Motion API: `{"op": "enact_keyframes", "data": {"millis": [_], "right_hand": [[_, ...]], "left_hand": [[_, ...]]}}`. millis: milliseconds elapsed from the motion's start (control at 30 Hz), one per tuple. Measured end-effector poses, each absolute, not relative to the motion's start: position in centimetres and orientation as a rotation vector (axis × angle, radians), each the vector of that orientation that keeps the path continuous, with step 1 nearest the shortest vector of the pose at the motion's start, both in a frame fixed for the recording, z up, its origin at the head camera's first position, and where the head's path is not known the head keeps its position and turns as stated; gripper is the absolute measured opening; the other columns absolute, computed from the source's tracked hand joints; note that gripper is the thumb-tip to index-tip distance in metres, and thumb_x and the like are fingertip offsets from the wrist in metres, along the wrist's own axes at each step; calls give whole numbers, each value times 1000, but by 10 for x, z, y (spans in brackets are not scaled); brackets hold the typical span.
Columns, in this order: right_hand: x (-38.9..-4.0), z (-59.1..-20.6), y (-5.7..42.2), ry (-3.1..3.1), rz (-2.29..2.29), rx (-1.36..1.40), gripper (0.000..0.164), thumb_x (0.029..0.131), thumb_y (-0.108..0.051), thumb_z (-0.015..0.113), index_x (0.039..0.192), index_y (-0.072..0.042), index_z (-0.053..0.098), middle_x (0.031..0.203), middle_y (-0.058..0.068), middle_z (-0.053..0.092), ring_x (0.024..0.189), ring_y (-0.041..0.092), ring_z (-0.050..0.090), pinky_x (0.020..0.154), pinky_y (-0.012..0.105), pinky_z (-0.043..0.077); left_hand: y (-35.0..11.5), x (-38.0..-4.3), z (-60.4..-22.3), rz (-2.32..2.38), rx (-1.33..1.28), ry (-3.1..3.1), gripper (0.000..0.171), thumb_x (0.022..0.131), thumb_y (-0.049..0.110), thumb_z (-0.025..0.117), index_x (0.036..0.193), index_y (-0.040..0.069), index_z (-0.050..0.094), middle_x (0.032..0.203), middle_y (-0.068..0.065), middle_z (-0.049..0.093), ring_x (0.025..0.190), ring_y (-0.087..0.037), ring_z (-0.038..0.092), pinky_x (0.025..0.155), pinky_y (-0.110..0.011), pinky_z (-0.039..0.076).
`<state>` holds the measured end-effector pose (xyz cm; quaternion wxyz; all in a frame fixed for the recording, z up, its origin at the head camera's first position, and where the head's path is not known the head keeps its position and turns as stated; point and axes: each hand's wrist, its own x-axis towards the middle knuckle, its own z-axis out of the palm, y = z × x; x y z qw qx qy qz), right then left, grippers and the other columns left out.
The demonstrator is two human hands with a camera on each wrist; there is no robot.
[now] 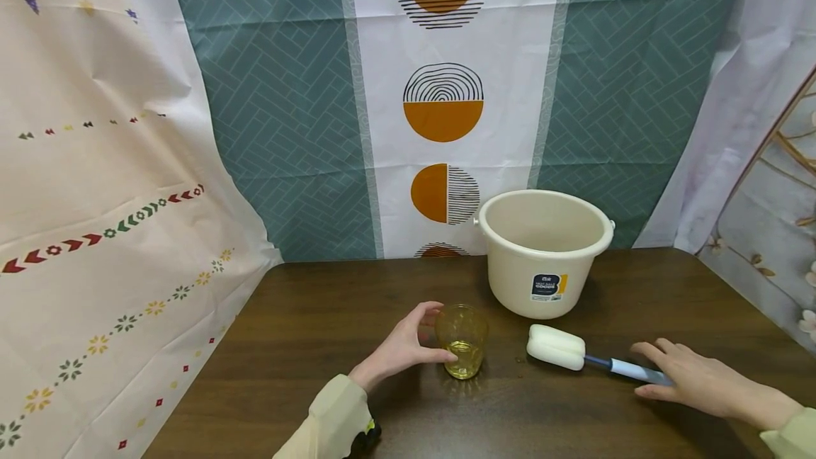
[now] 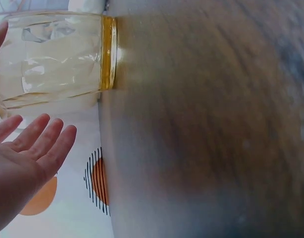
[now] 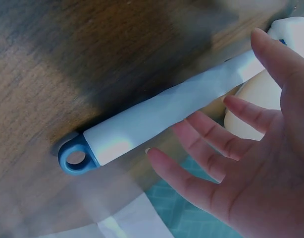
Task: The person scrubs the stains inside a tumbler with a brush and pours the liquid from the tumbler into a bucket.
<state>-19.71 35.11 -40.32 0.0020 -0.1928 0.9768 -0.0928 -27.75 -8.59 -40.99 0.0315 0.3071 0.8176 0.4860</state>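
A yellow-tinted drinking glass [image 1: 462, 342] stands upright on the table. My left hand [image 1: 408, 342] reaches around its left side, thumb and fingers spread apart; in the left wrist view the fingers [image 2: 40, 141] are straight, with a gap between them and the glass [image 2: 53, 59]. To the right lies a sponge brush with a white sponge head [image 1: 556, 347] and a pale blue handle [image 1: 639, 372]. Over the handle's end hovers my right hand [image 1: 695, 377], its fingers loosely extended. Seen from the right wrist, the fingertips overlap the edge of the handle [image 3: 162, 116], which ends in a blue hanging ring [image 3: 75, 154].
Behind the brush, a cream bucket [image 1: 545, 278] with a label stands towards the back of the dark wooden table [image 1: 306, 353]. Patterned cloth [image 1: 280, 105] hangs along the back edge, and more cloth drapes down on the left and right.
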Motion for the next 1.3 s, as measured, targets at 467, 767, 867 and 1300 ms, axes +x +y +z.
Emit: {"op": "enact_keyframes", "data": {"millis": [467, 767, 867, 1300], "right_hand": [[-202, -410, 360, 3000, -320, -712, 53, 80, -49, 61, 111, -8, 52, 81, -3, 39, 62, 4, 39, 43, 26, 33], [-203, -411, 361, 3003, -302, -743, 47, 80, -46, 63, 108, -10, 52, 79, -4, 38, 61, 4, 38, 44, 26, 32], [-203, -411, 361, 3000, -289, -762, 43, 80, -44, 64, 105, -11, 53, 78, -4, 37, 61, 4, 37, 44, 26, 32], [-208, -415, 364, 2981, -275, -829, 31, 77, -27, 70, 98, -14, 51, 77, -10, 37, 60, 2, 37, 43, 26, 33]], "left_hand": [[-79, -278, -408, 1522, 958, 2438, 75, 72, 21, 77, 133, 9, 35, 124, -7, 44, 105, -22, 46, 82, -34, 42], [-76, -281, -412, 1521, 957, 2431, 77, 72, 19, 78, 134, 8, 34, 120, -5, 47, 103, -20, 48, 82, -31, 42], [-76, -282, -414, 1515, 974, 2429, 76, 72, 18, 77, 134, 8, 34, 120, -7, 48, 103, -21, 48, 81, -31, 42], [-76, -281, -413, 1523, 996, 2379, 73, 75, 16, 75, 132, 7, 31, 123, -3, 49, 110, -18, 46, 82, -39, 41]]}}
